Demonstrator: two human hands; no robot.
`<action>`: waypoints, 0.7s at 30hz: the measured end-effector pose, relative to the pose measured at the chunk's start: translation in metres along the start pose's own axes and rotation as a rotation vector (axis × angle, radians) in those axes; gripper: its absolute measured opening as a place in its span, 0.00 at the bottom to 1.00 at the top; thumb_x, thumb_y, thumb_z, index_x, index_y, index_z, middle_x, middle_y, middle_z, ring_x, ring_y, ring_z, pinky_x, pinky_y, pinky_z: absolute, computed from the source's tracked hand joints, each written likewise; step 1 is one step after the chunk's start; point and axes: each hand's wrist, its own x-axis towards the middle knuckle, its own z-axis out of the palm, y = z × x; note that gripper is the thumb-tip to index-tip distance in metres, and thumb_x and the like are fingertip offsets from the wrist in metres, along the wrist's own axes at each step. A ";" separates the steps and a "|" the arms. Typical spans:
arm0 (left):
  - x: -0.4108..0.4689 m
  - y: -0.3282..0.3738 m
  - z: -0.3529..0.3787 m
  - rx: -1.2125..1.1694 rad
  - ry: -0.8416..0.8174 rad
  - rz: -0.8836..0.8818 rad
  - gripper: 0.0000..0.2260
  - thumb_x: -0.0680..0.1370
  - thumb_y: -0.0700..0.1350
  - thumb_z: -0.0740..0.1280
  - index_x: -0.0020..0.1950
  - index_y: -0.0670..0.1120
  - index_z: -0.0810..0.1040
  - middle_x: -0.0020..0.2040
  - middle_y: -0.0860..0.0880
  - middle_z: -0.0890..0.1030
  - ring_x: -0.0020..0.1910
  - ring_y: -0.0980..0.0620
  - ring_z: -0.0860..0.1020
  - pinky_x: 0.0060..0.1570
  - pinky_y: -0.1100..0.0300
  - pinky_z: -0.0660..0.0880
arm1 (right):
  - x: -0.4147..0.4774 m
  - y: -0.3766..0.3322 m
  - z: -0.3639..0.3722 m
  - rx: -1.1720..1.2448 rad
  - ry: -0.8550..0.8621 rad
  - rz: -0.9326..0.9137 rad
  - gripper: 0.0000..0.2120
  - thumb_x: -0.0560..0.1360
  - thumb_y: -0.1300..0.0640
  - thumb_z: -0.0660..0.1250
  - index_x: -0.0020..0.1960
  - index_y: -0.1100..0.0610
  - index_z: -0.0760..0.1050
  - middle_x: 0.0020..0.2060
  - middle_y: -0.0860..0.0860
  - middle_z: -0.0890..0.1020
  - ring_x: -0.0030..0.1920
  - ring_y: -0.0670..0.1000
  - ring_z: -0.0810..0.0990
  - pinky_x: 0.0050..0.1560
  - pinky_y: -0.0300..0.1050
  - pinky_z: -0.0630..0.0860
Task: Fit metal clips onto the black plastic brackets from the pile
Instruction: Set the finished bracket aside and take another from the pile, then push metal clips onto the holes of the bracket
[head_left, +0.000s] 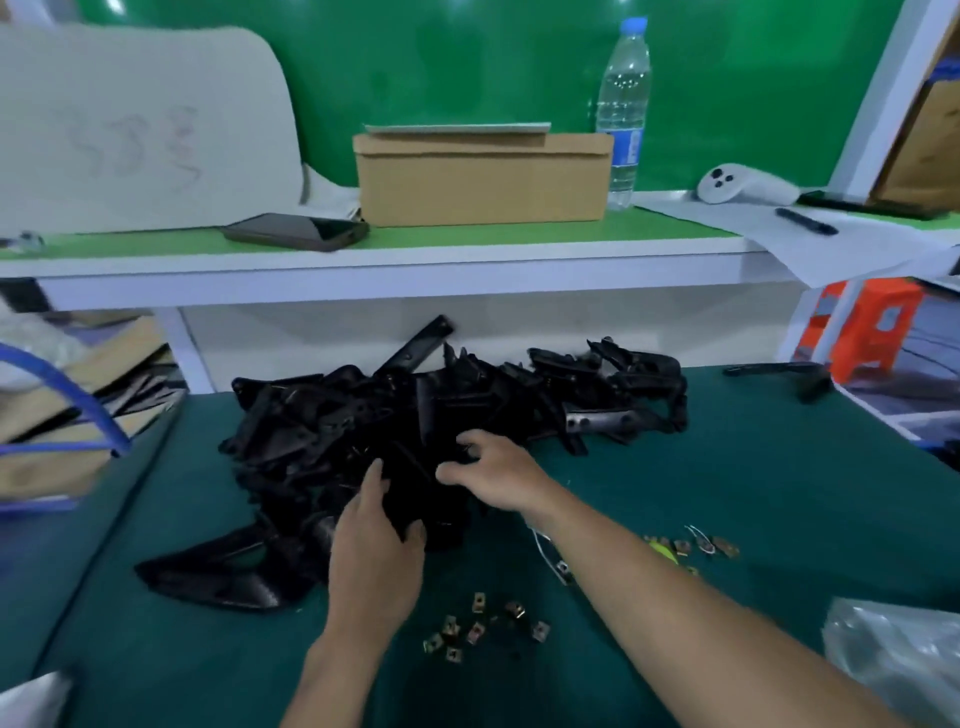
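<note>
A big pile of black plastic brackets (332, 436) lies on the dark green mat (727, 493). My left hand (376, 540) reaches into the pile's near side, fingers and thumb around a black bracket (410, 499). My right hand (493, 473) is on the same bracket from the right, its fingers curled over the bracket's top. Several small metal clips (480, 629) lie loose on the mat near my left wrist. More metal clips (691, 548) sit beyond my right forearm.
A raised shelf (395, 270) behind the pile carries a cardboard box (480, 176), a phone (298, 231), a water bottle (623, 111) and a white controller (737, 184). A clear plastic bag (893, 654) lies bottom right. A crate of cardboard (62, 415) stands at the left.
</note>
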 end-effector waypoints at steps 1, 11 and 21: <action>0.002 -0.003 0.006 0.059 -0.028 0.028 0.34 0.80 0.43 0.68 0.82 0.50 0.55 0.75 0.51 0.71 0.73 0.50 0.68 0.73 0.51 0.66 | 0.004 -0.004 0.010 -0.057 -0.006 0.010 0.36 0.71 0.38 0.71 0.75 0.44 0.65 0.69 0.50 0.74 0.64 0.54 0.76 0.56 0.45 0.75; 0.011 -0.026 0.022 0.218 -0.138 0.248 0.29 0.73 0.38 0.68 0.75 0.50 0.71 0.72 0.52 0.74 0.74 0.51 0.66 0.78 0.55 0.56 | 0.001 -0.003 0.034 -0.470 0.335 0.032 0.32 0.73 0.58 0.70 0.72 0.47 0.60 0.48 0.51 0.80 0.55 0.56 0.77 0.47 0.49 0.73; 0.010 -0.030 0.031 0.245 -0.102 0.336 0.21 0.77 0.43 0.69 0.71 0.51 0.76 0.69 0.54 0.76 0.73 0.51 0.68 0.77 0.52 0.59 | -0.010 -0.014 -0.013 -0.740 0.254 0.354 0.41 0.68 0.65 0.68 0.77 0.48 0.59 0.56 0.53 0.81 0.56 0.57 0.81 0.45 0.47 0.75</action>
